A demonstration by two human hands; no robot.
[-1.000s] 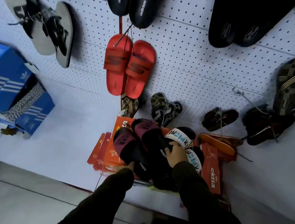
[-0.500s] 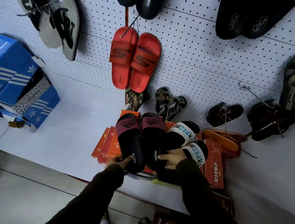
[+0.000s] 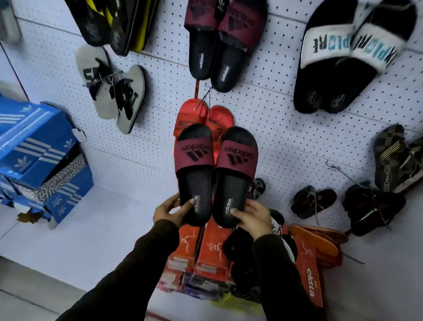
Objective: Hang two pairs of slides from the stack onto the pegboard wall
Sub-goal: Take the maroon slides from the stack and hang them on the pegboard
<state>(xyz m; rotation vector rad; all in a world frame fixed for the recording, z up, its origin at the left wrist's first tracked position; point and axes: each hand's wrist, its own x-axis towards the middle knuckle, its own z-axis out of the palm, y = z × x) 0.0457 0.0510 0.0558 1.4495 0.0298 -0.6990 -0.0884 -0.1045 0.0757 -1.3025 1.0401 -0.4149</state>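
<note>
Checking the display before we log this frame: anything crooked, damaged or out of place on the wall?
Mostly tidy. The grey flip-flops hang splayed and tilted, unlike the straight maroon pair higher on the pegboard. A bare hook sticks out at right with nothing on it. No damage visible.

We have one wide-angle view only, worn on the head, facing the pegboard wall from close in front and tilted down, so that its upper rows bend outward above and floor shows below.
</note>
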